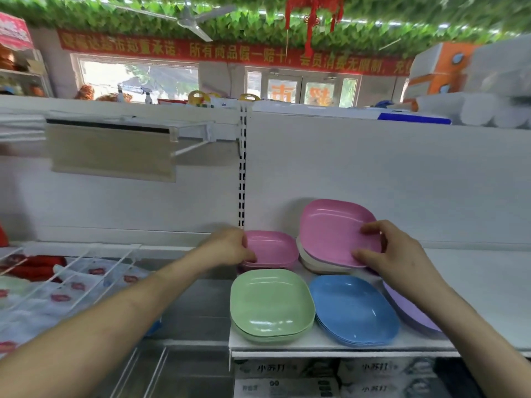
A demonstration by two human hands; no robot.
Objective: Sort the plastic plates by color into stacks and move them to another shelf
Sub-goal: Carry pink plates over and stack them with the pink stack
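Observation:
On the white shelf [474, 285] lie stacks of square plastic plates. A pink stack [273, 249] sits at the back left, and my left hand [230, 248] grips its left edge. My right hand [393, 251] pinches the right edge of a single pink plate [330, 231], tilted up over a cream stack [313, 265]. In front lie a green stack [271, 304] and a blue stack [352, 308]. A purple stack [408, 308] sits to the right, partly hidden under my right forearm.
A slotted upright post [242, 168] divides the shelf bays. To the left is a lower bay with white wire dividers [80, 271] and packaged goods. Boxes with printed labels [287, 374] stand under the plate shelf. Rolls of paper goods [474, 107] top the shelf at the right.

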